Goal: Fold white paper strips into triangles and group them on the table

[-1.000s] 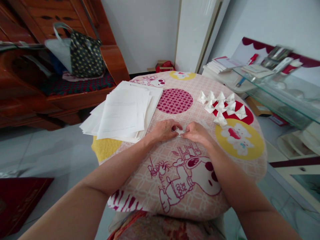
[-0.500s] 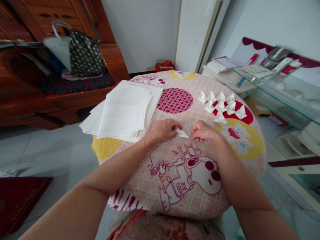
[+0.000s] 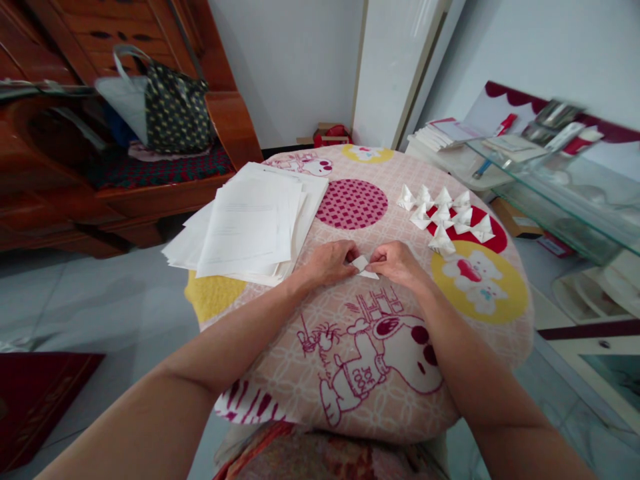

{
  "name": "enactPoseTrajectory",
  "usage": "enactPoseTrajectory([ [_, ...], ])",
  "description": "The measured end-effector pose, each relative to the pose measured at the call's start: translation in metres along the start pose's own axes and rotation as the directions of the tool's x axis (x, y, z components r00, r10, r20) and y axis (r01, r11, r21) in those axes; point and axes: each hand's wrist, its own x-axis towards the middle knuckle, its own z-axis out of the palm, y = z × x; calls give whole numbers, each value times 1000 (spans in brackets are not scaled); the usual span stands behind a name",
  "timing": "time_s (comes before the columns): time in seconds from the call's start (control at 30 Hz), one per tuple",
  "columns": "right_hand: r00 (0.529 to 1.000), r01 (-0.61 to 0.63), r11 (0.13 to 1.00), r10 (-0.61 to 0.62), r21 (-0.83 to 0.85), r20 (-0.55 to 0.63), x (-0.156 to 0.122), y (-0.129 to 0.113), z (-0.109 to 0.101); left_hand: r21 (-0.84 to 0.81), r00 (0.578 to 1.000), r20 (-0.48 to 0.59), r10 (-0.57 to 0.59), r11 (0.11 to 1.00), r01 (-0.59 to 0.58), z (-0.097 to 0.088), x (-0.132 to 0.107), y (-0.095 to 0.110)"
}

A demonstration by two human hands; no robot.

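A small folded piece of white paper [image 3: 365, 266] lies on the round table's cartoon-print cloth [image 3: 350, 347]. My left hand [image 3: 330, 261] pinches its left end with closed fingers. My right hand [image 3: 397, 263] pinches its right end, fingers curled. Both hands rest on the cloth near the table's middle. Several finished folded white paper pieces [image 3: 443, 217] sit in a cluster to the right of my hands. A stack of white paper sheets [image 3: 250, 223] lies to the left, overhanging the table's edge.
A wooden bench [image 3: 125, 180] with a dotted bag [image 3: 173, 113] stands at the left. A glass shelf [image 3: 565, 180] with books and small items runs along the right. Grey tiled floor [image 3: 100, 307] and a red mat [image 3: 35, 393] lie at the lower left.
My right hand moved back in toward the left hand and closed on the small folded paper, which is now pinched between both hands. The view shifted slightly.
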Motion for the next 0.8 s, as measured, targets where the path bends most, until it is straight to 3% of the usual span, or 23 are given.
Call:
enactPoseTrajectory([
  [0.1, 998, 45, 995, -50, 94, 47, 1, 1, -2, -70, 1000, -5, 11, 997, -12, 1, 1, -2],
  [0.2, 994, 22, 964, -48, 264, 94, 0, 1, -2, -259, 999, 17, 48, 965, -42, 1, 2, -3],
  [0.3, 992, -59, 894, 3, 445, 125, 0, 0, -2, -507, 994, 91, 66, 862, -11, -3, 3, -5],
  [0.4, 988, -126, 814, 51, 567, 146, -1, 1, -4, -649, 976, 207, 66, 756, 87, -10, 1, -8],
  [0.57, 983, -169, 775, 89, 609, 159, 0, 4, -7, -730, 971, 240, 12, 661, 172, -16, 0, -11],
  [0.8, 983, -163, 781, 76, 603, 167, 2, 11, -4, -729, 954, 301, -10, 642, 237, -15, 0, -8],
])
